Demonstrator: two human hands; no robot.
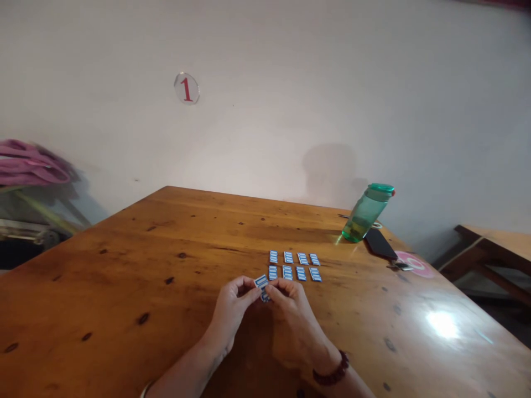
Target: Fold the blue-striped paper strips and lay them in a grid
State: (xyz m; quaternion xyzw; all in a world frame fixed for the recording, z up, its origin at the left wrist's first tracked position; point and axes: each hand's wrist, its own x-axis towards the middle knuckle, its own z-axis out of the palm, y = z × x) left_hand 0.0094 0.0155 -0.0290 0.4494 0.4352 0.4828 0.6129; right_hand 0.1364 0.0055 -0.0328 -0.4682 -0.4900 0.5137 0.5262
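Between my fingertips is a small blue-and-white striped piece [261, 282], held a little above the table; what kind of thing it is I cannot make out. My left hand [233, 304] pinches its left side, and my right hand [292, 307] pinches it from the right, with the thumb over part of it. Just beyond my hands, several similar blue-and-white pieces [288, 257] lie flat in two rows. The fingers of my right hand partly cover the near row.
A green water bottle [368, 214] stands at the back right of the wooden table [124, 265]. Beside it lie a dark phone [379, 244], a pink round disc [418, 265] and small keys-like items. Pink cloth [31, 163] hangs at the left; another wooden table [498, 243] is at the right.
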